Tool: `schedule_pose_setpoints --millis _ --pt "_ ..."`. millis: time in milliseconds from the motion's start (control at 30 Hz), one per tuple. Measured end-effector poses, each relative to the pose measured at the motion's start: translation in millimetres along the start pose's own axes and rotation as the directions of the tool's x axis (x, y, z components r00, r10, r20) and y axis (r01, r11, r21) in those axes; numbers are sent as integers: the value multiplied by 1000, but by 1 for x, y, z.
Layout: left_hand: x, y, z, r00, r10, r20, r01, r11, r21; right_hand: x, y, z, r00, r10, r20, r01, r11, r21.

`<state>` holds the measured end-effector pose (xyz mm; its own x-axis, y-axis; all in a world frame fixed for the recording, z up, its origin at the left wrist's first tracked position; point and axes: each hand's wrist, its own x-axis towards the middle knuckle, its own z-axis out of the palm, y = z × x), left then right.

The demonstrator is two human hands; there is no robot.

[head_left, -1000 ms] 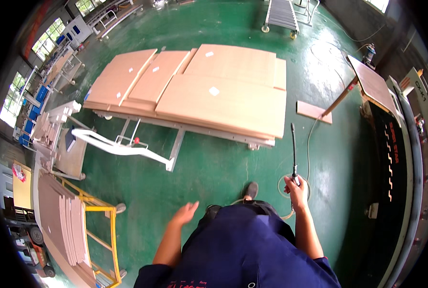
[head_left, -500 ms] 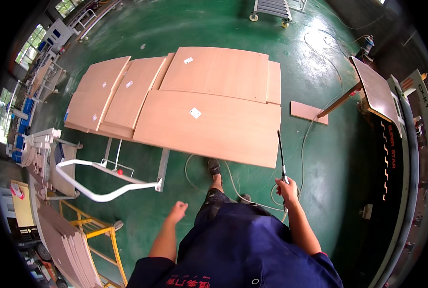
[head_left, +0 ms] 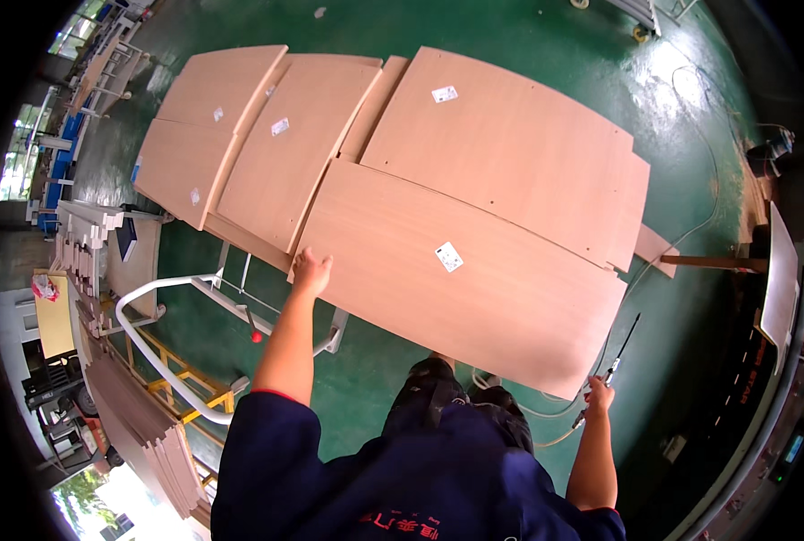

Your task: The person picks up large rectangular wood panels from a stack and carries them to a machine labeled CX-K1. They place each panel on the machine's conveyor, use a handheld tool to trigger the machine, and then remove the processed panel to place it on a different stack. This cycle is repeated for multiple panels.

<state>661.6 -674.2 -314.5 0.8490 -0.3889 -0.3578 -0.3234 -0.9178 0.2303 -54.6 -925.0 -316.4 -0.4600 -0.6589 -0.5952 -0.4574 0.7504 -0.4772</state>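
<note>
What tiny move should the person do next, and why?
Maybe steady the nearest tan panel with the left hand: it's at that panel's left corner and holds no tool, while the right hand grips a long, thin tool.

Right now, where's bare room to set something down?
Front panel, around its white label, right of the left hand; green floor beyond the rear panel. Crowded: lower left, white handle, yellow cart, stacked boards; around right hand, wand, hose.
</note>
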Motion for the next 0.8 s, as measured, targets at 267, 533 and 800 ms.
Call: schedule_pose_setpoints --millis 267,533,800 --pt "114 -18 17 999 -23 43 23 1000 -14 18 -44 36 995 57 84 -65 993 98" --pt "128 8 15 991 -134 7 134 987 -86 24 -66 30 970 63 234 -94 987 128" --pt "106 -10 25 977 -188 97 209 923 -322 13 -36 6 962 110 249 -169 958 232"
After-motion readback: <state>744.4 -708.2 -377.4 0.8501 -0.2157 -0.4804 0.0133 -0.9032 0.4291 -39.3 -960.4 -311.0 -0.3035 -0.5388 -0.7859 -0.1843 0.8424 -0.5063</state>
